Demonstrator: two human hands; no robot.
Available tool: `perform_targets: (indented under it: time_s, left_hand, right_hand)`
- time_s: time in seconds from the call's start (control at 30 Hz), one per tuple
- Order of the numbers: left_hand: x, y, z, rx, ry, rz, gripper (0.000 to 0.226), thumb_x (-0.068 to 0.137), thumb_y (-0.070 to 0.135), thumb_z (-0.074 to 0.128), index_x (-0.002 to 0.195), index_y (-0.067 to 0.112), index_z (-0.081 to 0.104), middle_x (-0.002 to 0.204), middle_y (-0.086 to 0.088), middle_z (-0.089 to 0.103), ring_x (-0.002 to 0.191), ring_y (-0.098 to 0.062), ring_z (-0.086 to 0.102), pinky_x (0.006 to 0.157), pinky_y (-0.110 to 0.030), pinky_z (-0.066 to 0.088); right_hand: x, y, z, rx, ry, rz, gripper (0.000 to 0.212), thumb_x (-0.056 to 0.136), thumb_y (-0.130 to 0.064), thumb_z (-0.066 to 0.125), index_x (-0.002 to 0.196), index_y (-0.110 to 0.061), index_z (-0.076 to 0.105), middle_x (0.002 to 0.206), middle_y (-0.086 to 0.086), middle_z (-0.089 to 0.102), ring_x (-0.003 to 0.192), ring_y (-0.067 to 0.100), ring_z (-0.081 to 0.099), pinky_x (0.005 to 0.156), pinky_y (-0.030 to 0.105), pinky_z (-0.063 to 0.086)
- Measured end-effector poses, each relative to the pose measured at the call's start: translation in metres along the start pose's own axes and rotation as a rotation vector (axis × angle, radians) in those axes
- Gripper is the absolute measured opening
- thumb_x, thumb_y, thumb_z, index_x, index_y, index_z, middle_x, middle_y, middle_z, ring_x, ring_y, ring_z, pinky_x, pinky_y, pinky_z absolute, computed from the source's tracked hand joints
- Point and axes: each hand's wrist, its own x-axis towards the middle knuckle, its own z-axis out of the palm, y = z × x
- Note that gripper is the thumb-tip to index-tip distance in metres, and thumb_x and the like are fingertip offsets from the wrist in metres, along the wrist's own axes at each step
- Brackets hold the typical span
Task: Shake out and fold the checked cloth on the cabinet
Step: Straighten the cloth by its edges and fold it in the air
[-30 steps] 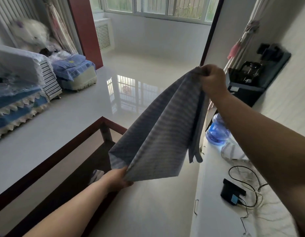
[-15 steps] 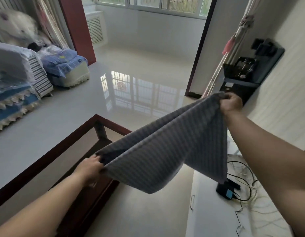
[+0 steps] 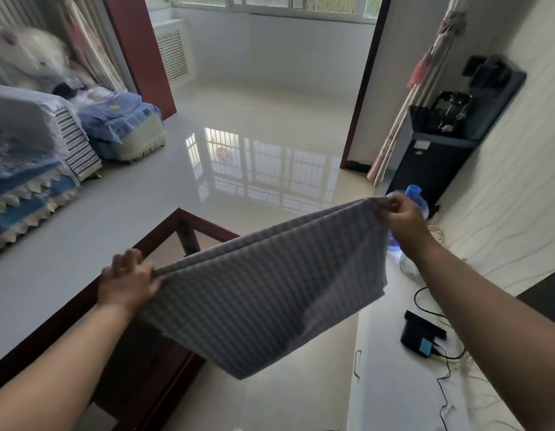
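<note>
Two hands now hold the checked cloth [image 3: 257, 293] stretched in the air between them, well above the floor and beside the white cabinet [image 3: 391, 384] at your right, not on it. A second ago your right hand [image 3: 403, 219] was raised high and the cloth hung steeply down to the left hand [image 3: 130, 281]; you have since dropped the right and moved the left outward, so the top edge runs nearly taut from corner to corner. By that reading the shaking-out looks about finished and the fold has yet to start. Your right thumb and fingers pinch the upper corner; your left fingers curl round the other corner, blurred by motion. The fabric is a thin, soft, grey weave with fine pale checks, doubled along the top edge and sagging to a blunt point below. The cabinet top is smooth and glossy, with a small black box [image 3: 421, 335] and thin black cables [image 3: 438, 362] lying on it
</note>
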Motion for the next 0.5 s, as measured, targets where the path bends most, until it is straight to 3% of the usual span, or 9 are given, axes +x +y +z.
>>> perform_targets:
  time_s: [0.07,0.13,0.2,0.3,0.37,0.4,0.5]
  left_hand:
    - [0.000,0.046,-0.003,-0.170,-0.089,0.169,0.068,0.070,0.067,0.064,0.123,0.026,0.048,0.146,-0.005,0.029,0.133,-0.029,0.028,0.107,-0.055,0.025]
    - [-0.004,0.106,-0.001,-0.472,-0.240,0.211,0.087,0.067,0.064,0.071,0.136,0.025,0.033,0.138,0.000,0.042,0.129,-0.025,0.039,0.106,-0.054,0.032]
    - [-0.010,0.147,0.009,-0.595,-0.269,0.209,0.060,0.081,0.052,0.062,0.129,0.026,0.038,0.119,0.001,0.058,0.113,-0.020,0.055,0.097,-0.042,0.045]
    - [-0.015,0.160,0.016,-0.831,-0.194,0.154,0.012,0.089,0.035,0.060,0.097,0.027,0.062,0.094,0.001,0.071,0.088,-0.019,0.066,0.079,-0.035,0.052]
    - [-0.004,0.160,0.007,-0.944,-0.272,0.160,0.010,0.085,0.037,0.065,0.078,0.030,0.066,0.079,0.006,0.071,0.077,-0.017,0.067,0.075,-0.037,0.054]
    - [0.003,0.160,-0.001,-0.934,-0.345,0.185,0.014,0.083,0.040,0.066,0.074,0.030,0.066,0.076,0.008,0.071,0.074,-0.014,0.067,0.075,-0.037,0.055]
    - [0.024,0.170,-0.031,-0.622,-0.515,0.358,0.017,0.085,0.048,0.059,0.076,0.037,0.067,0.082,0.011,0.071,0.077,-0.012,0.066,0.077,-0.035,0.055]
  right_hand:
    - [-0.009,-0.031,0.024,-0.052,-0.094,-0.135,0.013,0.084,-0.011,0.066,0.083,-0.001,0.059,0.075,0.009,0.056,0.073,0.017,0.051,0.068,0.031,0.044]
    - [-0.019,-0.059,0.053,-0.155,-0.200,-0.278,0.021,0.081,-0.008,0.067,0.068,-0.017,0.054,0.064,-0.005,0.051,0.059,0.005,0.045,0.059,0.019,0.039]
    - [-0.026,-0.077,0.072,-0.238,-0.261,-0.374,0.033,0.079,-0.008,0.067,0.063,-0.028,0.046,0.059,-0.013,0.046,0.054,-0.001,0.042,0.054,0.010,0.035]
    - [-0.022,-0.091,0.065,-0.374,-0.265,-0.467,0.029,0.078,-0.017,0.063,0.063,-0.035,0.045,0.062,-0.016,0.049,0.060,-0.005,0.048,0.059,0.008,0.038]
    - [-0.011,-0.091,0.045,-0.444,-0.238,-0.455,0.023,0.078,-0.019,0.060,0.066,-0.034,0.047,0.065,-0.014,0.051,0.064,0.004,0.050,0.064,0.022,0.042]
    - [-0.006,-0.088,0.032,-0.471,-0.205,-0.449,0.021,0.079,-0.017,0.060,0.069,-0.031,0.049,0.065,-0.013,0.052,0.064,0.007,0.051,0.064,0.022,0.043]
    - [0.010,-0.061,-0.004,-0.506,-0.138,-0.401,0.024,0.082,-0.008,0.061,0.069,-0.022,0.048,0.062,-0.011,0.047,0.058,0.007,0.045,0.058,0.013,0.037]
